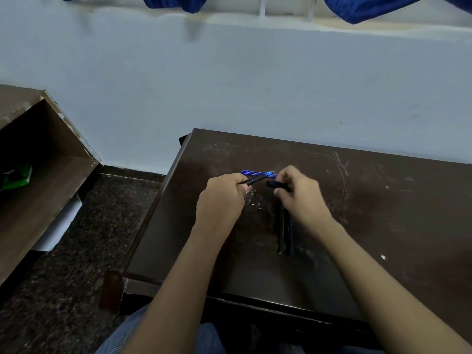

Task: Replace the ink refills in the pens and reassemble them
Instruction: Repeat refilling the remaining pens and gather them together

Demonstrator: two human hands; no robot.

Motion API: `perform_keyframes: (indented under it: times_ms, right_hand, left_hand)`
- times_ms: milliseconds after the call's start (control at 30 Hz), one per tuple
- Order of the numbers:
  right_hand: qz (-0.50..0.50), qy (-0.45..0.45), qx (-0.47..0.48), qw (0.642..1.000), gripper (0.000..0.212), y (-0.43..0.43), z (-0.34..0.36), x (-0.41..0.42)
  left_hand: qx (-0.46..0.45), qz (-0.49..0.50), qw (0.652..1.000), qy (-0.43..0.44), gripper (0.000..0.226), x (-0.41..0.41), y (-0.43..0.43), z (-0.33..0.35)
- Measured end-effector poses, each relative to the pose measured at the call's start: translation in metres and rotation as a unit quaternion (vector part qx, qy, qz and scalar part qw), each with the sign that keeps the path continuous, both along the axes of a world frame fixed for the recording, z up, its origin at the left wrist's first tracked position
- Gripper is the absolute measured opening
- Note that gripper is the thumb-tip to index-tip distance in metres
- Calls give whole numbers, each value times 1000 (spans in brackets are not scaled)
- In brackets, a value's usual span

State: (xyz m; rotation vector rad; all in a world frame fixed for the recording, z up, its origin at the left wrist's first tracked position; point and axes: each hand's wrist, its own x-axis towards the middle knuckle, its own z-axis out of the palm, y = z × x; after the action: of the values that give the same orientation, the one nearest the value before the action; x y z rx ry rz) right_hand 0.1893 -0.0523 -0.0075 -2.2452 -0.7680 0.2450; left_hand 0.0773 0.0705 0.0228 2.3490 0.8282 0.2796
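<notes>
My left hand [221, 198] grips a black pen barrel [255, 179] with a blue refill tip sticking out toward the upper right. Close beside it, my right hand [298, 191] pinches a short black pen piece [276, 185], its open end facing the barrel. The two parts are a small gap apart. Behind the hands, several blue refills [255, 172] lie side by side on the dark wooden desk [383, 213]. Several black pens [284, 231] lie lengthwise on the desk under my right wrist.
The desk's left edge drops to a dark speckled floor [89, 238]. A brown wooden shelf unit [38, 175] stands at the left with a green packet [16, 177] inside. A pale wall runs behind the desk.
</notes>
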Motion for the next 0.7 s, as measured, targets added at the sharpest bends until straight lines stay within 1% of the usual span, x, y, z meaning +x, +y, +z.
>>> perform_keyframes:
  times_ms: [67, 133, 300, 367, 433, 567, 700]
  right_hand:
    - [-22, 14, 43, 999, 16, -6, 9, 7]
    - [-31, 20, 63, 997, 17, -9, 14, 13]
    - [-16, 9, 68, 997, 19, -11, 15, 17]
    - [1, 3, 73, 997, 20, -10, 15, 15]
    - [31, -29, 62, 997, 21, -10, 15, 13]
    - [126, -84, 36, 988, 20, -9, 15, 10]
    - [143, -86, 46, 985, 18, -12, 20, 8]
  left_hand:
    - [-2, 0, 1000, 2, 30, 0, -1, 1]
    - [-3, -2, 1000, 3, 31, 1, -2, 1]
    - [-3, -11, 1000, 10, 29, 3, -2, -2]
    - [-1, -20, 1000, 12, 28, 4, -2, -3]
    - [-3, -31, 999, 12, 27, 4, -3, -3]
    - [-5, -50, 999, 12, 23, 6, -7, -7]
    - [34, -41, 999, -8, 23, 5, -11, -6]
